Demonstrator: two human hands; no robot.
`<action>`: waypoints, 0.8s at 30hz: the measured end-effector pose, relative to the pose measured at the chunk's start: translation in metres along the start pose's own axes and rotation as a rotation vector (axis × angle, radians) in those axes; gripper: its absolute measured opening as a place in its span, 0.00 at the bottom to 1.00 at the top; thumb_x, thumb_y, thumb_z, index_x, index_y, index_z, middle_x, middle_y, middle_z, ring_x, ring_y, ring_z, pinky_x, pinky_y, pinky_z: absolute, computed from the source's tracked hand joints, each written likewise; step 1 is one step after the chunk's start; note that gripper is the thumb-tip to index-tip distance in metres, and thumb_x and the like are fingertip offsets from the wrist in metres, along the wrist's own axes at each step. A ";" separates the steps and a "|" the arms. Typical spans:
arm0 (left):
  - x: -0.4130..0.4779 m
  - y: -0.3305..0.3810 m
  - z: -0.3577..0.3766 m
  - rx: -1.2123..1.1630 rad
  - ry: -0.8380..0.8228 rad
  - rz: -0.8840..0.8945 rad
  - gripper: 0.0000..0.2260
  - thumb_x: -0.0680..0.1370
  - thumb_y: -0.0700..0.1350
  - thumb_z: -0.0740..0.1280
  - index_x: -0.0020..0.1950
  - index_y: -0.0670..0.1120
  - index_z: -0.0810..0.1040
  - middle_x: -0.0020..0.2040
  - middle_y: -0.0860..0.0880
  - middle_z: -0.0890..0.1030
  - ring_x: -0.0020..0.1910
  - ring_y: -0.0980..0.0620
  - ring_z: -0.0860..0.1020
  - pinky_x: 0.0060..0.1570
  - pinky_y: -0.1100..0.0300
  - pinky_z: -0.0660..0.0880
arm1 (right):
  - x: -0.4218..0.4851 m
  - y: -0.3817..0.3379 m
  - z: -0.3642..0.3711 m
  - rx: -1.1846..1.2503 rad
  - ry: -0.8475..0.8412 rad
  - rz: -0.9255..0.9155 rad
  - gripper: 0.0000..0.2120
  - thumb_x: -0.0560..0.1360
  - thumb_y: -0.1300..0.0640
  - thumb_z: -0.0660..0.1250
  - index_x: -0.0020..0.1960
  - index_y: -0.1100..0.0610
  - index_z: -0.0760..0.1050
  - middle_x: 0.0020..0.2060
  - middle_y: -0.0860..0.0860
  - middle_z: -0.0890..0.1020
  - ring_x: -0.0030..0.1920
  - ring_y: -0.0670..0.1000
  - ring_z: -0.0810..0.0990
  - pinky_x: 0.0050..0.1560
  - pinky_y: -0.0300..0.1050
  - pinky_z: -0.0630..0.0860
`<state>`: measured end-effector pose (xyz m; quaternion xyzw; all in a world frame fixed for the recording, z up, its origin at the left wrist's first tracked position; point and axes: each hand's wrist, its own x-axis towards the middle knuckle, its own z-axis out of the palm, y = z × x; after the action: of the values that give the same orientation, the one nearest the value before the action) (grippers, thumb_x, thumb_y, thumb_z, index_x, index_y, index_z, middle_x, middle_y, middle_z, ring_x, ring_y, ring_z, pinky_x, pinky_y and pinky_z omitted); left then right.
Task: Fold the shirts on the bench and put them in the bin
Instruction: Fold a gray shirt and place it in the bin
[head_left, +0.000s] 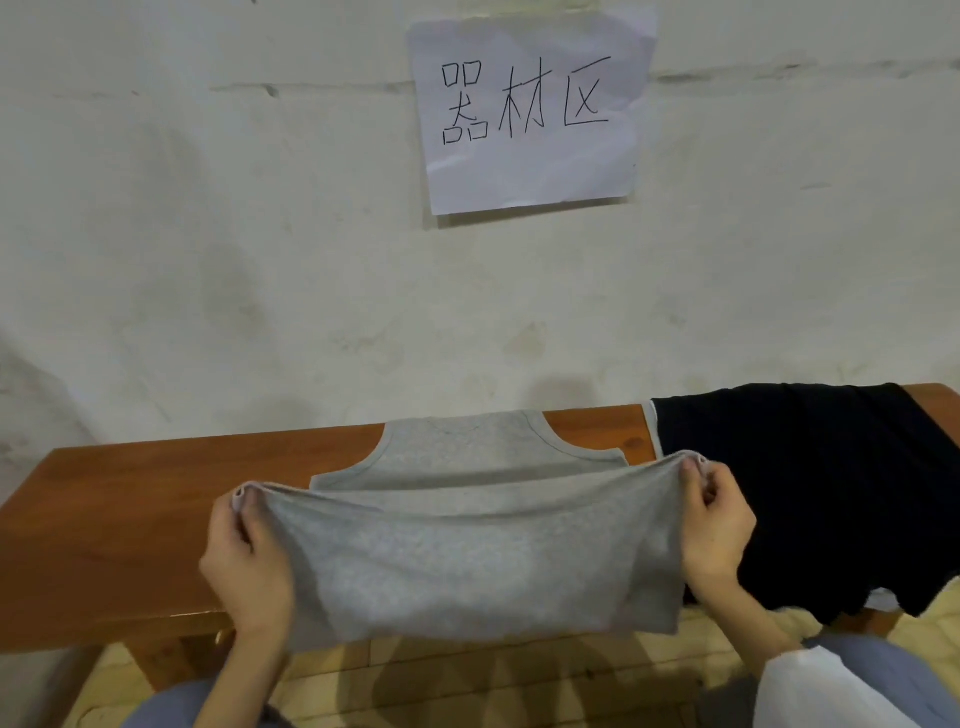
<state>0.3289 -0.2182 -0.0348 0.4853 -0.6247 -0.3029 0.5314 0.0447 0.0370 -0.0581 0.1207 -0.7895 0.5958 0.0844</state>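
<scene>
We pinch the light grey sleeveless knit shirt (467, 561) at its two hem corners, one in each hand. The shirt lies on the brown wooden counter (130, 499) with its long axis running away from us. The strap and neck end lies flat near the wall, and the hem end is raised off the counter toward us.

The deciding relation is that the strap end lies directly beyond the fingers, toward the wall. The raised hem runs left to right, square to the long axis. We judge the step in hand to be a half fold that carries the hem forward over the body to meet the straps. Both hands are about equally near that end, so neither leads.

- The left hand (247, 561) has its fingers (231, 519) curled round the left hem corner, wrist low at the near edge of the counter.
- The right hand (719, 530) has its fingers (719, 480) curled round the right hem corner, slightly farther forward than the left.

The cloth sags between the two grips, so we should hold it taut while laying it down.

A black shirt (810, 483) is spread on the counter just beside the right hand and overhangs the near edge. We judge it to be awaiting folding.

The bin is not identifiable. A white object (810, 691) at lower right is too cropped to name.
</scene>
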 end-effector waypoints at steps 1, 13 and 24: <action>0.009 -0.004 0.007 0.015 -0.037 0.006 0.11 0.82 0.47 0.58 0.43 0.44 0.72 0.34 0.51 0.72 0.32 0.59 0.70 0.35 0.63 0.66 | 0.009 -0.001 0.007 -0.021 -0.015 -0.017 0.12 0.79 0.52 0.62 0.38 0.55 0.72 0.32 0.53 0.75 0.32 0.49 0.73 0.35 0.42 0.71; 0.039 -0.056 0.050 0.361 -0.189 0.046 0.11 0.82 0.50 0.57 0.46 0.46 0.74 0.35 0.49 0.77 0.33 0.49 0.75 0.37 0.53 0.72 | 0.055 0.026 0.047 -0.597 -0.271 -0.103 0.19 0.78 0.47 0.62 0.31 0.53 0.68 0.23 0.49 0.72 0.24 0.49 0.72 0.25 0.41 0.62; 0.047 -0.053 0.049 0.649 -0.381 -0.094 0.18 0.80 0.55 0.60 0.62 0.43 0.71 0.47 0.42 0.81 0.45 0.41 0.79 0.41 0.51 0.75 | 0.039 0.019 0.048 -0.697 -0.271 -0.322 0.17 0.76 0.55 0.67 0.63 0.60 0.72 0.58 0.57 0.73 0.53 0.58 0.74 0.50 0.52 0.73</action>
<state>0.2988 -0.2868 -0.0768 0.5914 -0.7529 -0.1982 0.2101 0.0022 -0.0081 -0.0782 0.2843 -0.9192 0.2504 0.1075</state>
